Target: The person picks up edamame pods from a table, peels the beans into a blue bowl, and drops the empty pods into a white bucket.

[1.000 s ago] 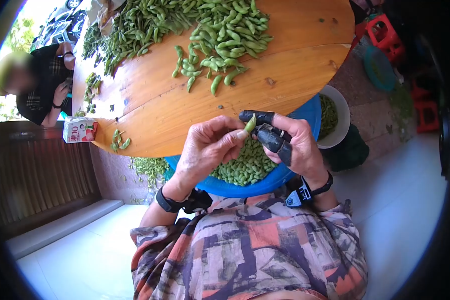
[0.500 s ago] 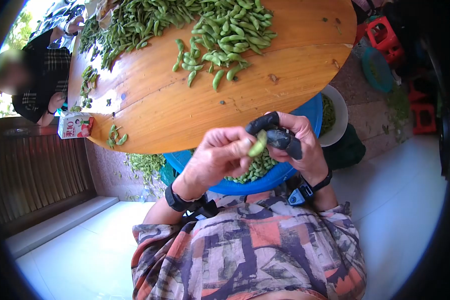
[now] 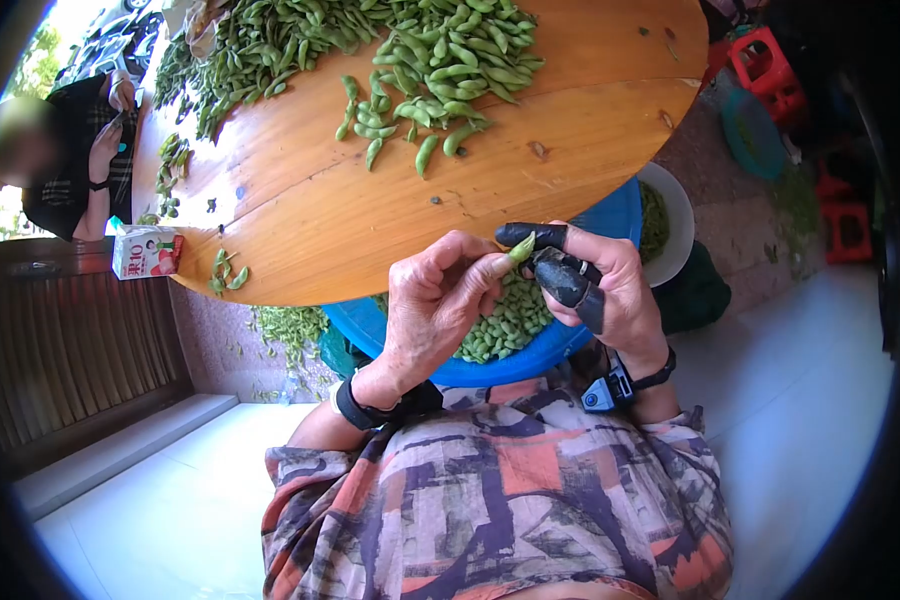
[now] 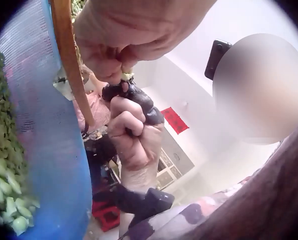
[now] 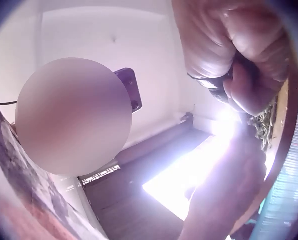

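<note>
In the head view, my left hand (image 3: pixel 430 300) pinches a green soybean pod (image 3: pixel 521 249) between thumb and forefinger. Opposite it is my right hand (image 3: pixel 615 285), its thumb and forefinger wrapped in black coverings and closed about the pod's far end. The left wrist view shows the black fingertips (image 4: pixel 134 95) meeting the left fingers at a small pale end of the pod. Under both hands, a blue basin (image 3: pixel 465 375) holds many shelled green beans (image 3: pixel 500 330). The right wrist view shows both hands close together, with the pod hidden.
A wooden table (image 3: pixel 580 130) carries a large heap of soybean pods (image 3: pixel 460 60) and a drink carton (image 3: pixel 148 251) near its left edge. A white bowl (image 3: pixel 682 225) stands right of the basin. Another person (image 3: pixel 80 160) sits at left. Red stools (image 3: pixel 770 75) stand at right.
Both hands have shifted slightly to the right. The pod was tilted down and blurred between the fingers half a second ago; now it points up toward the right hand.
</note>
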The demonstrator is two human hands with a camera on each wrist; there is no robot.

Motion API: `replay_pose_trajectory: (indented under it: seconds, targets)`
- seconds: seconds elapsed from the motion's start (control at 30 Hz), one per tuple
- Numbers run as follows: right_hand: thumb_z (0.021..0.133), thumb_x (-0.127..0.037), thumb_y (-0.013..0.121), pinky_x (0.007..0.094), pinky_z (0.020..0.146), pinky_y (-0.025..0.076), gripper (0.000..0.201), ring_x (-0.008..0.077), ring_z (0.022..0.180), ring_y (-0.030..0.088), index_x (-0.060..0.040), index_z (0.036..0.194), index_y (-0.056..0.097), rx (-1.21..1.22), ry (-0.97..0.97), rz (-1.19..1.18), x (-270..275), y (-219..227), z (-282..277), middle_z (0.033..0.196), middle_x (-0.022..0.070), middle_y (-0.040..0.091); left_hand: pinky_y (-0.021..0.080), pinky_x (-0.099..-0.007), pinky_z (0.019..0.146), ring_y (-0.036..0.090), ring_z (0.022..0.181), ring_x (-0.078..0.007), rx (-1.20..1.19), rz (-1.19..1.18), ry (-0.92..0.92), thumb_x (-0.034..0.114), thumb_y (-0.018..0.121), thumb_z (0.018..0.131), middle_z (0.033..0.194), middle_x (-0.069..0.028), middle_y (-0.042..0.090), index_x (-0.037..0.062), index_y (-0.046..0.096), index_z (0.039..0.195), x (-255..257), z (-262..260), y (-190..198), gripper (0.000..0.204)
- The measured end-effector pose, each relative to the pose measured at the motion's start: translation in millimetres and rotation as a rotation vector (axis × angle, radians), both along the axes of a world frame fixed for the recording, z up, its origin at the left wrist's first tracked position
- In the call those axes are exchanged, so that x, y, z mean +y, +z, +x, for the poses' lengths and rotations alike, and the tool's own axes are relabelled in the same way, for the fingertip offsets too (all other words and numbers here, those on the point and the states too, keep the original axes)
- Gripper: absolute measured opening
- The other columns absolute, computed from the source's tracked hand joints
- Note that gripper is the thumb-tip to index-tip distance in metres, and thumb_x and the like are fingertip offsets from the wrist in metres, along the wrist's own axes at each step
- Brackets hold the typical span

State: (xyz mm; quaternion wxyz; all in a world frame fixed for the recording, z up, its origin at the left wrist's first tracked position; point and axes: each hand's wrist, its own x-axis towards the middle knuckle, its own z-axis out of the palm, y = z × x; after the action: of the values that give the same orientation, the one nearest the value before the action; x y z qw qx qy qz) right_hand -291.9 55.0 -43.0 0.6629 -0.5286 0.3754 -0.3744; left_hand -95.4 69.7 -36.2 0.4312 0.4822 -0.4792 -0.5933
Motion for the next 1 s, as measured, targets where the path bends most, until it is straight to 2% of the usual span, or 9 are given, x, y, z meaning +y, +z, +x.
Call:
replay_pose_trajectory:
  seconds: [0.2, 0.3, 0.37, 0.5, 0.6, 0.67, 0.7, 0.9, 1.0]
  targets:
    - [0.095, -0.029, 0.045, 0.0199, 0.05, 0.037, 0.041, 0.0027, 0.056, 0.047, 0.0017, 0.117, 0.062, -0.003, -0.008, -0.019, -1.3, 0.7, 3.2, 0.065, -0.0036, 0.052, 0.037, -0.0196, 0.048, 0.051, 0.054, -0.0061, -0.128, -0.21, 0.043, 0.009, 0.061, 0.095, 0.066, -0.002, 0.06, -0.0002, 0.062, 0.093, 0.8, -0.2, -11.4, 0.009]
    - [0.095, -0.021, 0.046, 0.0195, 0.049, 0.036, 0.034, 0.0028, 0.054, 0.046, 0.0021, 0.115, 0.062, 0.033, 0.002, 0.06, -4.9, 5.0, 1.9, 0.063, -0.004, 0.051, 0.036, -0.0206, 0.046, 0.05, 0.052, -0.0071, 0.115, 0.006, -0.04, 0.012, 0.06, 0.096, 0.066, -0.0031, 0.059, 0.0003, 0.06, 0.092, 0.4, 2.7, -6.9, 0.012]
    - [0.096, -0.018, 0.047, 0.0188, 0.048, 0.035, 0.03, 0.0027, 0.053, 0.045, 0.002, 0.112, 0.063, -0.244, 0.061, 0.234, -4.9, 1.9, 1.4, 0.063, -0.0042, 0.05, 0.033, -0.0201, 0.045, 0.045, 0.05, -0.0049, 0.485, 0.35, -0.116, 0.016, 0.061, 0.097, 0.063, 0.0008, 0.055, 0.002, 0.06, 0.088, -2.7, 6.6, -6.5, 0.016]
    - [0.096, -0.017, 0.047, 0.0181, 0.048, 0.034, 0.028, 0.0022, 0.053, 0.043, 0.0018, 0.11, 0.063, -0.353, 0.057, 0.298, -2.7, -2.0, 5.1, 0.063, -0.0041, 0.05, 0.031, -0.0199, 0.043, 0.045, 0.048, -0.005, 0.605, 0.466, -0.164, 0.02, 0.06, 0.097, 0.063, 0.0001, 0.057, 0.003, 0.059, 0.089, -6.1, 11.2, -7.7, 0.019]
    - [0.096, -0.018, 0.049, 0.0178, 0.049, 0.035, 0.028, 0.0014, 0.053, 0.044, 0.0014, 0.111, 0.063, -0.218, -0.024, 0.171, 1.2, 0.7, 9.4, 0.063, -0.0048, 0.05, 0.037, -0.0201, 0.045, 0.051, 0.051, -0.006, 0.342, 0.231, -0.166, 0.018, 0.064, 0.095, 0.064, 0.0003, 0.059, 0.0017, 0.059, 0.091, -2.5, 6.4, -7.6, 0.018]
    - [0.095, -0.021, 0.054, 0.0176, 0.05, 0.037, 0.029, 0.001, 0.054, 0.045, 0.0002, 0.111, 0.063, -0.022, -0.068, -0.027, 3.8, 0.6, 9.8, 0.061, -0.0055, 0.048, 0.044, -0.023, 0.05, 0.056, 0.057, -0.0072, 0.014, -0.173, -0.034, 0.012, 0.07, 0.09, 0.065, -0.0015, 0.06, 0.0, 0.059, 0.089, 3.4, -5.8, -13.9, 0.016]
    - [0.093, -0.023, 0.055, 0.0179, 0.052, 0.039, 0.029, 0.0008, 0.058, 0.048, 0.0001, 0.109, 0.063, -0.027, -0.06, 0.096, 6.2, 7.2, 11.4, 0.069, -0.0039, 0.052, 0.048, -0.026, 0.056, 0.062, 0.062, -0.0118, -0.346, -0.315, -0.059, 0.007, 0.074, 0.083, 0.067, -0.0063, 0.061, -0.0015, 0.06, 0.088, 2.3, 2.3, -9.6, 0.017]
    - [0.093, -0.026, 0.055, 0.0187, 0.055, 0.04, 0.032, 0.0027, 0.063, 0.051, 0.0033, 0.104, 0.063, 0.141, -0.174, -0.232, 10.2, 2.2, 17.8, 0.084, -0.0005, 0.055, 0.047, -0.0299, 0.055, 0.061, 0.061, -0.0241, -0.525, -0.597, -0.005, 0.002, 0.074, 0.08, 0.072, -0.0126, 0.06, -0.0013, 0.064, 0.089, -4.8, -2.0, -6.6, 0.014]
    - [0.093, -0.025, 0.053, 0.0192, 0.054, 0.039, 0.032, 0.0037, 0.061, 0.05, 0.0039, 0.103, 0.063, 0.176, -0.214, -0.312, 10.9, -2.2, 19.2, 0.082, 0.0003, 0.055, 0.045, -0.029, 0.051, 0.06, 0.057, -0.0184, -0.35, -0.384, -0.091, 0.006, 0.069, 0.087, 0.07, -0.0099, 0.062, -0.0008, 0.065, 0.091, -5.7, 3.2, -9.6, 0.009]
